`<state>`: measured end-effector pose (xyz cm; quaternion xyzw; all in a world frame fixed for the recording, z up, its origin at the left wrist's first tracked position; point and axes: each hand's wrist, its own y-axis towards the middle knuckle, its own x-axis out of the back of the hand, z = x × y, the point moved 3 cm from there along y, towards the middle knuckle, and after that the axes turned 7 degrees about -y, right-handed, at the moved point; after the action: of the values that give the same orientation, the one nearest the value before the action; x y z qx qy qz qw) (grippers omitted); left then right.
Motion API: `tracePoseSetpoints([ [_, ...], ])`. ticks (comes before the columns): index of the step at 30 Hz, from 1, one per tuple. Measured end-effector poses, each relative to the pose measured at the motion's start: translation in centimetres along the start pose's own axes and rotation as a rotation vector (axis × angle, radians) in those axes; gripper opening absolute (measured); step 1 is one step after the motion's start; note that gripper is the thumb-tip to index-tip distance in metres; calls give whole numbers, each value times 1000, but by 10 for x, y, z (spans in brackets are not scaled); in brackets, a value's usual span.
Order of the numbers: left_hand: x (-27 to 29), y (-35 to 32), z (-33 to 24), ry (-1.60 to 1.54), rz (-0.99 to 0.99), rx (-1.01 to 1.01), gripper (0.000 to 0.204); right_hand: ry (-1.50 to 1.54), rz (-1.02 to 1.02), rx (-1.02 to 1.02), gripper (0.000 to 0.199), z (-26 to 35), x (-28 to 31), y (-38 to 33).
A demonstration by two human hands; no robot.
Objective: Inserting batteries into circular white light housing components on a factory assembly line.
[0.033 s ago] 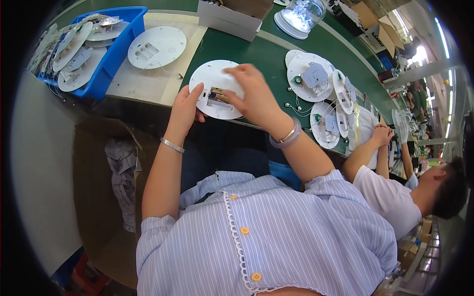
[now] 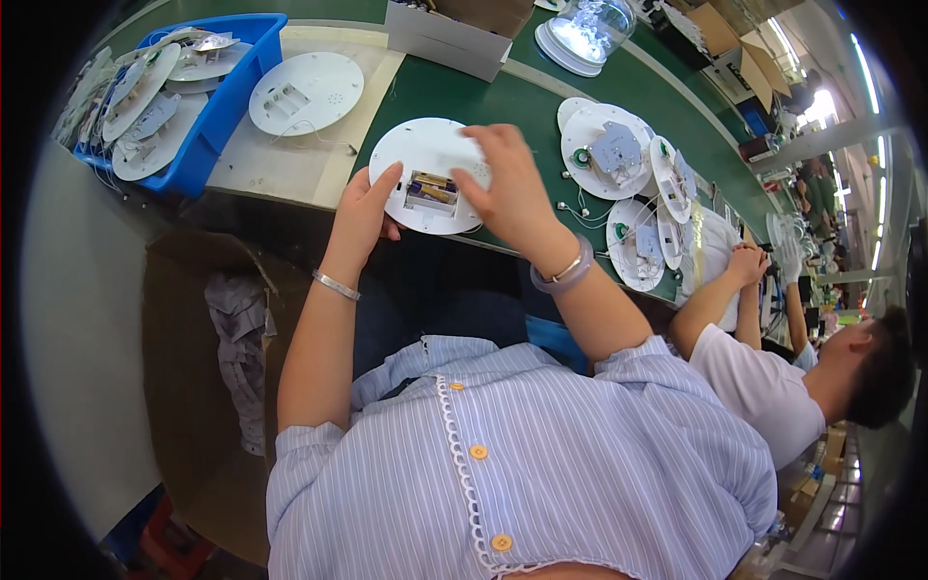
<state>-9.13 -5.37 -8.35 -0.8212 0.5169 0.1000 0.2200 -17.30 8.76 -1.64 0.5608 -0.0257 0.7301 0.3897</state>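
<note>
A round white plastic base point(image 2: 418, 147) is tilted at the near edge of the green bench. My left hand point(image 2: 370, 198) grips its left rim, thumb on top and fingers underneath. Batteries point(image 2: 432, 189) sit in the open battery compartment in the base's face. Over the base's right side is my right hand point(image 2: 505, 188), its fingers apart and slightly smeared, with nothing visible in them. Whether its thumb touches the base I cannot tell.
At the left, a blue bin point(image 2: 198, 145) holds several white discs. Another white base point(image 2: 333, 85) with a wire lies beside it. Bases with grey parts point(image 2: 619, 150) are piled at the right. A white carton point(image 2: 445, 43) and lit glass dome point(image 2: 592, 34) stand behind; a co-worker point(image 2: 764, 382) sits right.
My right hand has shifted a little to the right, showing more of the batteries and compartment. My left hand and the base have hardly moved.
</note>
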Motion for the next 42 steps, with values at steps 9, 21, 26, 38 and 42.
tracePoseSetpoints([
  [9,-4,3,-8,228,-21,-28,41,677,273,-569,62,-46,-29,-33],
  [21,-1,9,-1,320,-49,-89,34,708,141,-536,51,-47,-35,-33],
  [26,-4,4,-2,244,-96,-122,34,700,243,-571,50,-35,-25,-28],
  [38,-4,1,-5,167,-25,-94,31,-164,-138,146,16,-66,1,174],
  [42,-4,2,-3,160,-16,-101,32,-256,84,7,17,-99,-34,225],
])
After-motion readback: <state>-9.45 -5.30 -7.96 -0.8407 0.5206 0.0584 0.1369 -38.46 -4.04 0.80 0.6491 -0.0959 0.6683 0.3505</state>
